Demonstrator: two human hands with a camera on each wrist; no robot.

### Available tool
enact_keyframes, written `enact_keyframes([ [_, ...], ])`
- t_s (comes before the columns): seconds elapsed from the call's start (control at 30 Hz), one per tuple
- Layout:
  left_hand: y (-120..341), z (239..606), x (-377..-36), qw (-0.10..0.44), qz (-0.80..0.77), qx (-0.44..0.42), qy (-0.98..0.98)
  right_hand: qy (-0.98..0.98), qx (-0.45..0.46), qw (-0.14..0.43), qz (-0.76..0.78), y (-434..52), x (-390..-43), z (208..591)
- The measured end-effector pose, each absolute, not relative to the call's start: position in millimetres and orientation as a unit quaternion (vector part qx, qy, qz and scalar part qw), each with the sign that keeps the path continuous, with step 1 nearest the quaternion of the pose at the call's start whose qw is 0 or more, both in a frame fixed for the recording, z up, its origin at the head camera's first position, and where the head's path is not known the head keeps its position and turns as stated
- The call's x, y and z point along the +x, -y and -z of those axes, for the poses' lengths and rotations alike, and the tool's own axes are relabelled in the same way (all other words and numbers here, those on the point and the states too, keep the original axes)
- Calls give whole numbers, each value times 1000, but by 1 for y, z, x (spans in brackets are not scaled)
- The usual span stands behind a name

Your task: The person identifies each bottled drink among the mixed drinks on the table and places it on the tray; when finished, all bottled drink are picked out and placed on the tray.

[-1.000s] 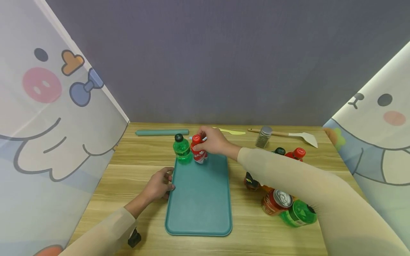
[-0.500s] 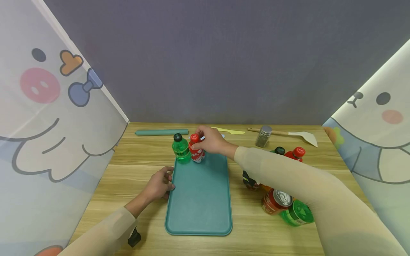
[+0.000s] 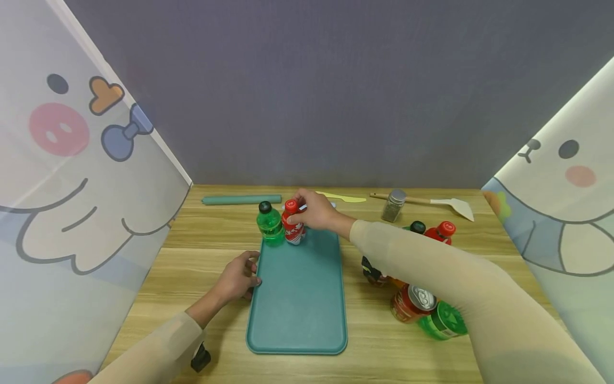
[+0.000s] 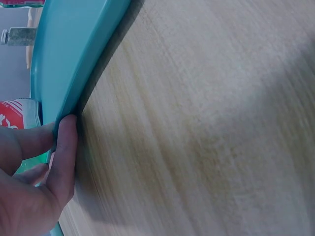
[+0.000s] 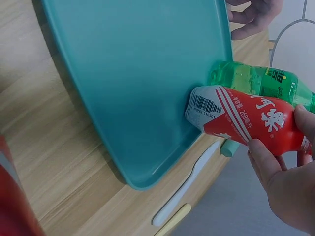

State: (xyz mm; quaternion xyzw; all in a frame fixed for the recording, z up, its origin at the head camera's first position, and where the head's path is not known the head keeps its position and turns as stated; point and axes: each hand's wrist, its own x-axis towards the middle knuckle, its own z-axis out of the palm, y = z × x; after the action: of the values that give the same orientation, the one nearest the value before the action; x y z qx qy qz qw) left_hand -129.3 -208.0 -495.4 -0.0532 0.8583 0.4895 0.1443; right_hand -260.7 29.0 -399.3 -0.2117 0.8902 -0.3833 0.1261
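My right hand (image 3: 316, 209) holds a small red-labelled drink bottle (image 3: 293, 232) by its upper part. That bottle stands on the far left end of a teal tray (image 3: 297, 298), beside a green bottle (image 3: 271, 226) with a black cap. In the right wrist view, the red bottle (image 5: 241, 115) has its base on the tray and its side close against the green one. My left hand (image 3: 238, 274) is at the tray's left edge. The left wrist view has its thumb and a finger (image 4: 66, 147) pinching the rim.
Right of the tray, partly under my right sleeve, are a red can (image 3: 413, 304), a green bottle (image 3: 443, 321), a dark-capped bottle (image 3: 371, 272) and a red-capped bottle (image 3: 443, 230). Along the back lie a teal rod (image 3: 241, 199), a yellow knife (image 3: 341, 197), a spice jar (image 3: 393, 206) and a spatula (image 3: 455, 205).
My right hand has shifted slightly left with the red bottle, bringing it closer to the green one and more upright. The left hand stays on the tray's edge.
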Motion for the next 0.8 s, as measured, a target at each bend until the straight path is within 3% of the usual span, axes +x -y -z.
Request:
enact_keyframes([
  [0.8,208,495,-127,139,-489,-53,-860,-839,-257,234,418,-62,-265,369],
])
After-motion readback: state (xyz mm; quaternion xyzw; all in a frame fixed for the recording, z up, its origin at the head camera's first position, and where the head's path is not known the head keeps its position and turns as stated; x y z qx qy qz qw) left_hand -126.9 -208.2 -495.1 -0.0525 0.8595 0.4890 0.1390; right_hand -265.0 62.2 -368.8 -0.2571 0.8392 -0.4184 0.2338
